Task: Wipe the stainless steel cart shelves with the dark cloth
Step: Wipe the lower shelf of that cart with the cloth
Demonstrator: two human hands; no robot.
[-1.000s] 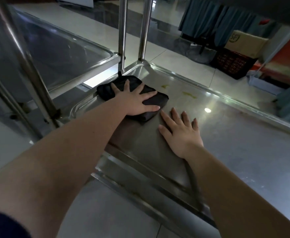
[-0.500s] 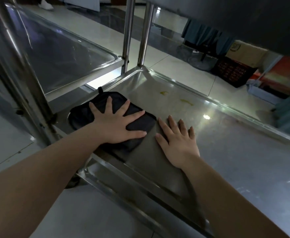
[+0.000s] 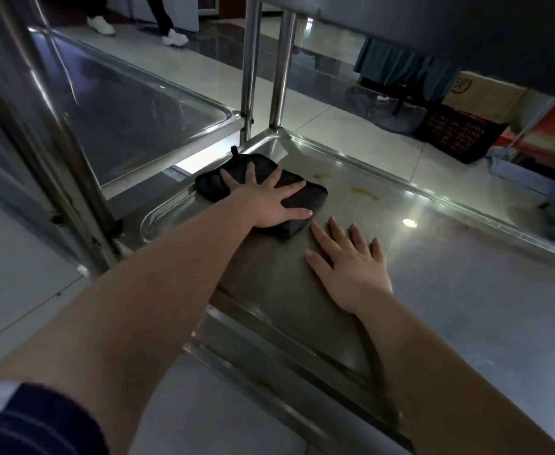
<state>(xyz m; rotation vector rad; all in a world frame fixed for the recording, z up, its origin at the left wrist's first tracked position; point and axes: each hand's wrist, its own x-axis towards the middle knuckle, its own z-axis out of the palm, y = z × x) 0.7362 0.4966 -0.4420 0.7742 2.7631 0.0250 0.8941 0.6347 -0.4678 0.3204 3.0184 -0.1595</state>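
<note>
Pressing down flat, the left hand (image 3: pixel 269 201) sits on top of the dark cloth (image 3: pixel 307 197), fingers straight and fanned wide, thumb stretched along the cloth's near edge, nothing curled round it. The cloth is folded into a thick pad and lies on the steel cart shelf (image 3: pixel 466 290), tucked close to the far left corner, just short of the corner post (image 3: pixel 281 77) and right against the raised left rim. And there's the right hand (image 3: pixel 348 267), palm down on bare steel just beside the cloth, fingers straight and slightly apart, holding nothing; its fingertips point toward the far edge. Two yellowish smears (image 3: pixel 365 192) show on the shelf beyond the cloth, near the far rim, apart from both hands. A dark striped sleeve (image 3: pixel 23 421) covers the left upper arm. Left of the shelf, a second steel shelf (image 3: pixel 131 126) stands alongside. On the floor beyond: a dark crate (image 3: pixel 460 133), a cardboard box (image 3: pixel 486 96), and someone's white shoes (image 3: pixel 100 24).
</note>
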